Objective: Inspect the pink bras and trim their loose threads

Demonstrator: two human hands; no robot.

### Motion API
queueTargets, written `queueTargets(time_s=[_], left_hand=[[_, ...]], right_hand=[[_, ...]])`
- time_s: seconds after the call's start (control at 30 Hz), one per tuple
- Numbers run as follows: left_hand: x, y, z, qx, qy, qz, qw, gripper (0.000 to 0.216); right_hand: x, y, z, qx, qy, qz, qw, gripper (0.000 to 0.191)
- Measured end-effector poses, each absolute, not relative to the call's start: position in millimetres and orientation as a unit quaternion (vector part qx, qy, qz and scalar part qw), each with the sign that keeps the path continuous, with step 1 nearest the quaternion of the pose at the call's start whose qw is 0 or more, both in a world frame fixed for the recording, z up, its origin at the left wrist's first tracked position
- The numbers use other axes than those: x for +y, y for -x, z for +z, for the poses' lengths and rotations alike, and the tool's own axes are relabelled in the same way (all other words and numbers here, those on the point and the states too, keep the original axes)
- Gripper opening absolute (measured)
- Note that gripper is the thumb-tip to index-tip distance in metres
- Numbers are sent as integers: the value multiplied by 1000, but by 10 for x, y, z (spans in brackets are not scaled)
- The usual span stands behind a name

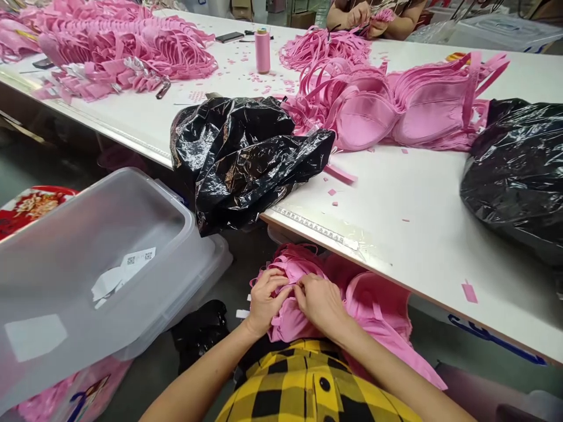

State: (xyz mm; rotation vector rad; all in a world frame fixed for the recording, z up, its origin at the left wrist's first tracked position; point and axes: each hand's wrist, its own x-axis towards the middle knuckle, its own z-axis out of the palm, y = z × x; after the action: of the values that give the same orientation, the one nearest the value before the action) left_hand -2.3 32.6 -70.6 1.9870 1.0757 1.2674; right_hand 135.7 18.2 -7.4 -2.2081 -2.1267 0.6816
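Yellow-and-black checked cloth [316, 387] covers the lap at the bottom edge of the view. Just above it, both hands work on a pink garment [378, 305] bundled on the lap, below the edge of the bench [417, 234] and not on it. The left hand [264, 300] and right hand [322, 302] meet. The fingertips of each are closed in a pinch on one small fold or strap end of the garment between them.

Assessment: the work in hand appears to be fine fingertip handling of a strap or fitting. Done well, it calls for:
- a pinch kept close to the working point;
- the rest of the bundle steadied against the lap so it cannot slide to the floor;
- loose straps kept clear of the fingers.

Not verifiable:
- The exact piece pinched is covered by the fingers, so a hook, slider or thread cannot be told apart.
- Part of the garment runs under the bench edge, out of sight.
- The black plastic bag [246, 152] overhangs the bench edge, and its contents are unseen.
- A second black bag [519, 170] is cut off at the right.
- The clear plastic tub [88, 264] at the left is cut off, and its paper labels are unreadable.
- A co-worker's hands [365, 14] on the far side are cut off at the top.
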Motion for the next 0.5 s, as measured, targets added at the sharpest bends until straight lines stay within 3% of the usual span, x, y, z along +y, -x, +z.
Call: queueTargets(time_s=[0.23,0.5], left_hand=[[405,272,-858,279,-815,411,299,24],[438,241,-703,263,-820,465,205,24]], right_hand=[[215,-1289,-188,-672,715,191,14,19],[190,-1204,-79,-715,673,168,86,16]])
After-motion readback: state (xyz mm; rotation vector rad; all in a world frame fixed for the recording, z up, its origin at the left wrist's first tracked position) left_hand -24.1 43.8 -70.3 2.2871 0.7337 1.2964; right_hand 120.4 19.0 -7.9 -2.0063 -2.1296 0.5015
